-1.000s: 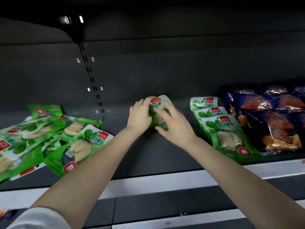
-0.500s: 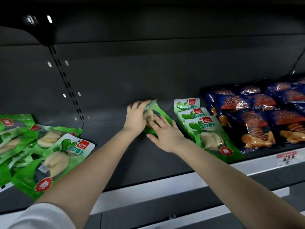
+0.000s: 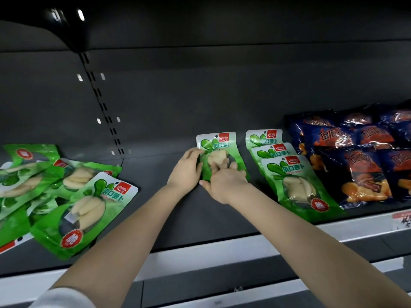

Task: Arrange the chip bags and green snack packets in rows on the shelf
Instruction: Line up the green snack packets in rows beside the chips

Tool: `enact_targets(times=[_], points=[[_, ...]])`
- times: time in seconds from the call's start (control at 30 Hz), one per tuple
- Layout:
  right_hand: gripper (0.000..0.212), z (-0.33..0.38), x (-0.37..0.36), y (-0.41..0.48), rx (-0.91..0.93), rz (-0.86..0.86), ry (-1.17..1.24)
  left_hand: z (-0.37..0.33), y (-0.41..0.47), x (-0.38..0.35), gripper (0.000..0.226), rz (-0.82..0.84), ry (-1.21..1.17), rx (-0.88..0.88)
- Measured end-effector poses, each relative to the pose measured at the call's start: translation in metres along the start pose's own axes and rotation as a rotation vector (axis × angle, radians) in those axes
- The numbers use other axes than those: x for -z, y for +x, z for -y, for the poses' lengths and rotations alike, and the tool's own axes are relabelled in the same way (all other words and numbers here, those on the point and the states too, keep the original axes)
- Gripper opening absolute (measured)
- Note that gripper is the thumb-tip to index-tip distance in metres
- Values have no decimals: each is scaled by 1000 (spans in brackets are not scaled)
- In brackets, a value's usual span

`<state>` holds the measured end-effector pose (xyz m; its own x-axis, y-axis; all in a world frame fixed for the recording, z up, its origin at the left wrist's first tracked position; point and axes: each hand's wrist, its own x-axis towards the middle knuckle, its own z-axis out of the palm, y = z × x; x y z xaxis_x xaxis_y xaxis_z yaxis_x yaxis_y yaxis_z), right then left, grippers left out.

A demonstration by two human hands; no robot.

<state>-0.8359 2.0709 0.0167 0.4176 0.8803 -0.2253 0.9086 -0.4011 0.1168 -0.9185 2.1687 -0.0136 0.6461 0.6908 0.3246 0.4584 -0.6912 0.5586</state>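
Note:
A green snack packet (image 3: pixel 216 143) lies face up at the back middle of the dark shelf (image 3: pixel 169 218). My left hand (image 3: pixel 186 170) holds its left edge. My right hand (image 3: pixel 224 181) grips its lower end, fingers on top and thumb at the bottom edge. Just to the right, three more green packets (image 3: pixel 293 174) overlap in a row running from back to front. Dark blue chip bags (image 3: pixel 355 174) lie in rows at the far right. A loose pile of green packets (image 3: pixel 89 203) covers the shelf's left end.
The shelf's pale front rail (image 3: pixel 200 250) runs across below my arms, with a price tag (image 3: pixel 402 218) at its right end. A slotted upright (image 3: pixel 100 101) stands in the back wall. Bare shelf floor shows between the left pile and my hands.
The packet, held tilted and half hidden between my hands before, now lies flat and straight with its label showing. Both hands have slid down to its lower half.

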Motion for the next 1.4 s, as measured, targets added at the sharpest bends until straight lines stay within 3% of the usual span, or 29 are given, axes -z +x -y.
enact_targets(times=[0.23,0.43,0.6,0.87,1.03,1.4], points=[[78,-1,2,12,-116,-1,97,-1,-2,0,41,7,179,34],[68,-16,-2,27,-7,-210,191,0,0,-2,42,39,244,51],[58,-30,-16,37,112,-102,288,2,0,-4,42,59,263,58],[57,-32,-18,40,117,-111,256,3,2,-3,42,108,260,73],[54,-25,-12,30,110,-310,276,5,-8,13,44,125,300,51],[53,85,10,28,481,-312,340,62,-65,104,43,-61,410,276]])
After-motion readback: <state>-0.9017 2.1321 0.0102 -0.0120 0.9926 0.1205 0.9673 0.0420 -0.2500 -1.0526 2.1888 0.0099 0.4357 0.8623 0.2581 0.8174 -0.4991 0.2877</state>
